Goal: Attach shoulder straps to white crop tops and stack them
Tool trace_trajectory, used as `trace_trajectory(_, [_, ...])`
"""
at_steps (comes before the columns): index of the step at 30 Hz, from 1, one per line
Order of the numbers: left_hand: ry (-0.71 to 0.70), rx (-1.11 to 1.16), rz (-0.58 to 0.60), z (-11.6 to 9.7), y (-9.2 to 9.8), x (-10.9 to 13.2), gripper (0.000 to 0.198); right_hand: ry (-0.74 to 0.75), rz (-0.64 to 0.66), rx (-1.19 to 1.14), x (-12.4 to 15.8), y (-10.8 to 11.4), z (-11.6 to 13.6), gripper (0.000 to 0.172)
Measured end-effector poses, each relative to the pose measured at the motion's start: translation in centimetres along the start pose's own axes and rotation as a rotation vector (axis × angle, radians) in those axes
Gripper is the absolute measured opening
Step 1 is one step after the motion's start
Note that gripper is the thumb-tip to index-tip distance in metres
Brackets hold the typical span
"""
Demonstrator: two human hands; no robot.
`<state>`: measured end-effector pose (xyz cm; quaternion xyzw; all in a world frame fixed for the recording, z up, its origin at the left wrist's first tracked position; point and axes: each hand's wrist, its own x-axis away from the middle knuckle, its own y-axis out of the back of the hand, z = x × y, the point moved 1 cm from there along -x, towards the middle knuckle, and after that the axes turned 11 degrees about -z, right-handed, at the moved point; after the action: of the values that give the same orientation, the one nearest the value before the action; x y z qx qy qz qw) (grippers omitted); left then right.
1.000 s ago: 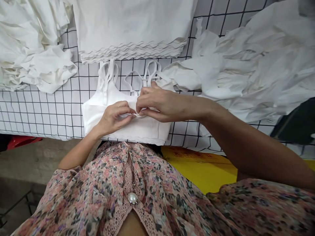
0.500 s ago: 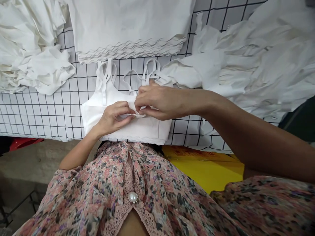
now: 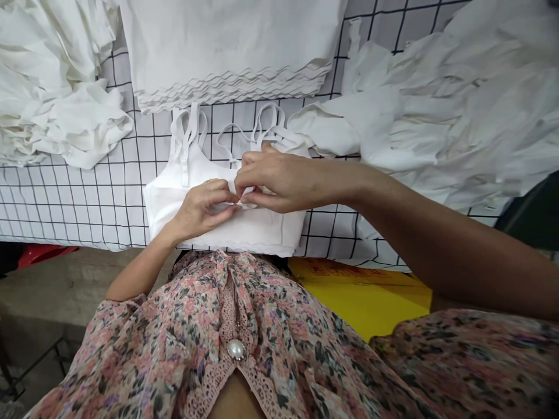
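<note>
A white bra (image 3: 262, 228) with thin shoulder straps lies on the table in front of me, its straps pointing away and its scalloped hem near the table edge. My left hand (image 3: 204, 208) pinches a fold of white fabric at the middle of the bra, thumb against forefinger. My right hand (image 3: 273, 179) meets it there from the right, its fingertips also closed on the fabric. The two pinches nearly touch. Whatever small piece sits between the fingertips is mostly hidden.
A stack of flat white garments (image 3: 231, 46) with wavy edges lies beyond the bra. Crumpled white fabric (image 3: 56, 87) is heaped at left, and a larger white heap (image 3: 437, 122) spreads at right. The table wears a grid-patterned cloth (image 3: 117, 203). A yellow box (image 3: 362, 297) stands below its edge.
My right hand has shifted slightly left, bringing its fingertips closer to my left hand's pinch. My left hand and the bra have stayed almost still.
</note>
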<state>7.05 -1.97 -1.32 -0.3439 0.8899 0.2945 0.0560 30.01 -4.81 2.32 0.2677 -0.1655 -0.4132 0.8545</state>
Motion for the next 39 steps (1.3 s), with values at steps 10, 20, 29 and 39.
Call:
trace_trajectory(10, [0.1,0.05,-0.04,0.0,0.0,0.2,0.008,0.027,-0.265,0.054,0.3,-2.6,-0.5,0.021])
trace_trajectory(20, [0.247,0.021,-0.013,-0.4,0.3,-0.8,0.013,-0.149,-0.141,0.113,-0.1,5.8,-2.5,0.019])
trace_trajectory(29, [0.356,-0.094,-0.03,0.4,0.8,-1.6,0.012,-0.394,-0.168,0.133,-0.8,10.8,-4.4,0.03])
trace_trajectory(39, [0.236,-0.408,-0.052,2.5,0.0,-2.4,0.019,-0.433,-0.336,0.379,-1.7,9.8,-6.0,0.029])
